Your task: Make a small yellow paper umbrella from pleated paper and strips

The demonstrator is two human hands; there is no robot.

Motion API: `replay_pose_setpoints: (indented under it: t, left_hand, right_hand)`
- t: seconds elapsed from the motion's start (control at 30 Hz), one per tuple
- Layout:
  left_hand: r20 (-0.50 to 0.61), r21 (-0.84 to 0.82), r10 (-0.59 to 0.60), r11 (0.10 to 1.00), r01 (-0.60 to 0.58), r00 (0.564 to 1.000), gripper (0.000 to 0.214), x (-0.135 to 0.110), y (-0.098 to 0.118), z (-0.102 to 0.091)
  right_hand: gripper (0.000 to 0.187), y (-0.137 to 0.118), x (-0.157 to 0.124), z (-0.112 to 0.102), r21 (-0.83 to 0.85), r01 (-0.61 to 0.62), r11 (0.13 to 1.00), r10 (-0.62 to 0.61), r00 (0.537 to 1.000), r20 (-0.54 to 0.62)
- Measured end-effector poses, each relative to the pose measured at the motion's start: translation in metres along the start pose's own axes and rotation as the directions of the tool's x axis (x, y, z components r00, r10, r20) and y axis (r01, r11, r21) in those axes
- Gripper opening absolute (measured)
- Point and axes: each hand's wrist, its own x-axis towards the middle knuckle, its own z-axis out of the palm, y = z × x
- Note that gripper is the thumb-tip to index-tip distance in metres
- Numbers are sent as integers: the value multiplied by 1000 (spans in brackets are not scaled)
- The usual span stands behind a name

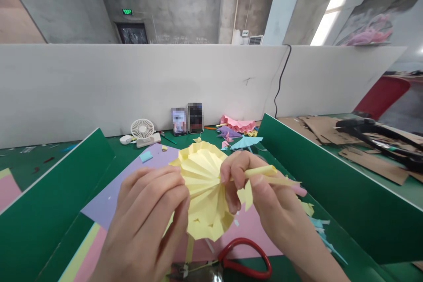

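A pleated yellow paper disc [203, 185], folded like a small parasol, is held up in front of me. My left hand [153, 211] is closed on its left edge, fingers on the near side and the thumb mostly hidden. At the disc's centre, my right hand [264, 194] pinches a thin rolled yellow paper stick [262, 171] that points away to the right. A narrow yellow paper strip runs beside the stick. Below the disc lie scissors with red handles [246, 257], their blades partly out of view.
Purple paper [128, 185] and pink paper [257, 233] lie under my hands. A small white fan [142, 128] and two phones [179, 121] stand at the back. Pink folded paper [239, 123] and a blue paper parasol [247, 142] lie back right. Green dividers [330, 180] flank the workspace.
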Motion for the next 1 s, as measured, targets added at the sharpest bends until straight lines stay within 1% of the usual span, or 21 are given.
replay_pose_setpoints:
  t: [0.13,0.27,0.4,0.5,0.57,0.7,0.87,1.0]
  left_hand:
    - [4,-13,-3,1000,3,1000,17,0,2,-1]
    - [58,-39,-15,999,18,998,15,0,0,-5]
    - [97,25,-27,999,25,995,17,-3,-3,-8]
    - [131,90,13,996,-25,991,17,-6,-4,-6]
    - [140,92,25,995,-38,990,15,-7,-3,-4]
    - [141,64,8,998,-17,990,8,-6,0,-2]
    - [147,67,18,997,-28,989,13,-4,1,-3]
    - [150,39,-20,999,14,989,14,-3,0,-2]
  right_hand:
    - [35,0,0,0,-10,-5,1000,4,1000,-8]
    - [35,1,-2,-1,-46,-8,999,8,1000,-2]
    - [38,0,-5,-2,-89,-39,995,44,998,54]
    - [42,-1,-5,-1,-116,-49,992,58,996,74]
    - [43,-2,-5,-1,-127,-46,991,57,995,79]
    - [45,-3,-5,-1,-143,-41,989,55,994,93]
    - [39,-3,-5,-1,-142,-43,989,54,996,75]
    - [37,1,-5,0,-116,-47,992,52,998,44]
